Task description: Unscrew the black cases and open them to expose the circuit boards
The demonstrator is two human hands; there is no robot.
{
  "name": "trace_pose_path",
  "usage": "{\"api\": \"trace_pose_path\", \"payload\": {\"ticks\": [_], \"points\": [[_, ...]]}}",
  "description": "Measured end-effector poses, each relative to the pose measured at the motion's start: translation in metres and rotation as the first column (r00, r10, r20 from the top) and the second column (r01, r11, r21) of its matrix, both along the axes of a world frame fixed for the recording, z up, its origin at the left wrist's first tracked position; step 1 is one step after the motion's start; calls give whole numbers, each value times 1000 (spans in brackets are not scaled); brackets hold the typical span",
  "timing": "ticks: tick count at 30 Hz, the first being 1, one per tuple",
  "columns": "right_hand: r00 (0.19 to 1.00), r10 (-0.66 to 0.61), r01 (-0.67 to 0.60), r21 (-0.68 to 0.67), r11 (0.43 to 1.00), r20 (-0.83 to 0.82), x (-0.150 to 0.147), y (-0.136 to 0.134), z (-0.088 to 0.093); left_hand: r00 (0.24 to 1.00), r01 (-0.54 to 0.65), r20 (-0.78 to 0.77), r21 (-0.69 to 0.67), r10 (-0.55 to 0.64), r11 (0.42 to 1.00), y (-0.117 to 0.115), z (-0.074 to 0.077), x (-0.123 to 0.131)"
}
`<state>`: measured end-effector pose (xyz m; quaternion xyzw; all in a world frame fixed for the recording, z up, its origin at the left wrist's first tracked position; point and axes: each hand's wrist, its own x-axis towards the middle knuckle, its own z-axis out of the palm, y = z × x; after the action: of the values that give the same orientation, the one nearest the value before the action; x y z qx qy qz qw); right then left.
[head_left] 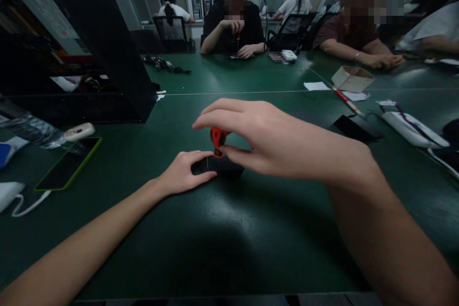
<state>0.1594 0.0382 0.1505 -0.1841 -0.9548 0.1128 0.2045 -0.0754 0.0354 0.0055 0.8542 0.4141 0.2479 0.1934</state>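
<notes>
Right hand pinching orange-black screwdriver, handle roughly upright; left hand clasping end of black box below. Box well in from near edge of desk. Work seemingly under way; tip hidden, can't tell what's done or left.

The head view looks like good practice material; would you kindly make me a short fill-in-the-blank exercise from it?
1. The person's ____ hand holds the orange-and-black screwdriver.
2. On the left hand, the ____ and fingers bracket the black box.
3. The lime-edged smartphone lies nearer the person's ____ hand.
4. The tabletop is coloured ____.

Missing words: right; thumb; left; green.
</notes>
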Motion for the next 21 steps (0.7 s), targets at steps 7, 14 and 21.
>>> {"api": "trace_pose_path", "payload": {"ticks": [7, 14, 21], "points": [[996, -85, 83, 65, 994, 20, -3, -1, 1, 1000, 11, 24, 2, -11, 1000, 2, 0, -1], [999, -49, 48, 53, 997, 18, -1, -2, 6, 1000, -4, 10, 15, 4, 1000, 3, 1, -2], [994, -96, 92, 55, 994, 60, -3, 2, 3, 1000, 7, 23, 28, -8, 1000, 5, -2, -3]]}}
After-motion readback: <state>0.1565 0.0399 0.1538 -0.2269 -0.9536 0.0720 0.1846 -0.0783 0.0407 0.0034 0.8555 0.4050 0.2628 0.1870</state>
